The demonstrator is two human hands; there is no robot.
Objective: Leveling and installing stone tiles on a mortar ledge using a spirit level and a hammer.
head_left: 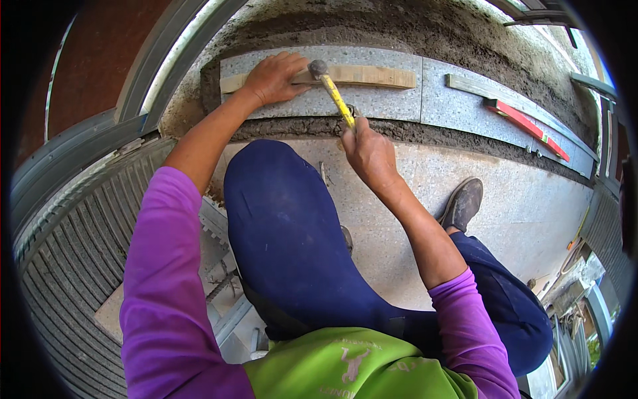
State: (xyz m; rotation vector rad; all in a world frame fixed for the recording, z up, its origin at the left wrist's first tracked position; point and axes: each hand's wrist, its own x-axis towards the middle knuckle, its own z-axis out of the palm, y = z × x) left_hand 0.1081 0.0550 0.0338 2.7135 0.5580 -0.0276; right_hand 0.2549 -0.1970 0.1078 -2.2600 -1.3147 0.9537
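My left hand [276, 78] is closed over a wooden batten [372, 76], which lies flat along a grey speckled tile [392, 105]. In my right hand [369, 151] is a hammer [337, 98] with a yellow handle, gripped near its lower end. The hammer's dark round head is over the batten, just right of my left hand. Whether the head touches the wood I cannot tell. Part of the batten is hidden under my left fingers.
To the right, a second tile [438, 100] bears a long straight bar [518, 105] and a red spirit level [528, 129]. Rough mortar [399, 26] runs behind the tiles. A ribbed shutter [80, 266] stands at left; metal pieces [585, 319] lie at lower right.
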